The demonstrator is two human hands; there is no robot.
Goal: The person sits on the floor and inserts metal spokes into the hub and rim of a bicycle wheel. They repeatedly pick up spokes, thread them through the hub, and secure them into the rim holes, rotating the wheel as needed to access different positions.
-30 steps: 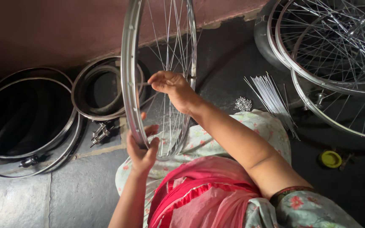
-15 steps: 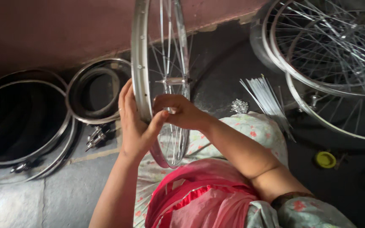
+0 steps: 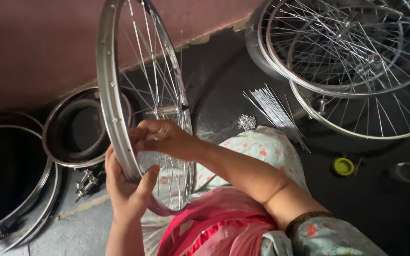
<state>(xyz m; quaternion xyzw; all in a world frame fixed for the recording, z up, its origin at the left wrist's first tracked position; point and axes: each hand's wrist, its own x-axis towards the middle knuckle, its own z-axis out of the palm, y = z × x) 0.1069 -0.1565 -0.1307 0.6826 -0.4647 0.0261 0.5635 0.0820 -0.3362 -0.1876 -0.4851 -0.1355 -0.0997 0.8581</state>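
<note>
A silver spoked bicycle wheel (image 3: 112, 85) stands upright on its edge over my lap. My left hand (image 3: 128, 187) grips the lower part of its rim from the left, thumb inside the rim. My right hand (image 3: 160, 137) reaches in among the spokes just below the hub (image 3: 167, 111), fingers curled around the spokes there. A bundle of loose silver spokes (image 3: 274, 111) lies on the dark floor to the right, with a small heap of spoke nipples (image 3: 246, 122) beside it.
Finished spoked wheels (image 3: 357, 71) lie stacked at the top right. Bare rims (image 3: 53, 137) and larger hoops (image 3: 20, 208) lie at the left, with loose hubs (image 3: 85, 182) near them. A yellow lid (image 3: 343, 166) and a clear ring (image 3: 406, 171) sit on the floor at the right. A reddish wall runs along the top.
The wheel has turned and shifted in my hands. My left hand slid down the rim to its lower part; my right hand dropped from the upper spokes to just below the hub.
</note>
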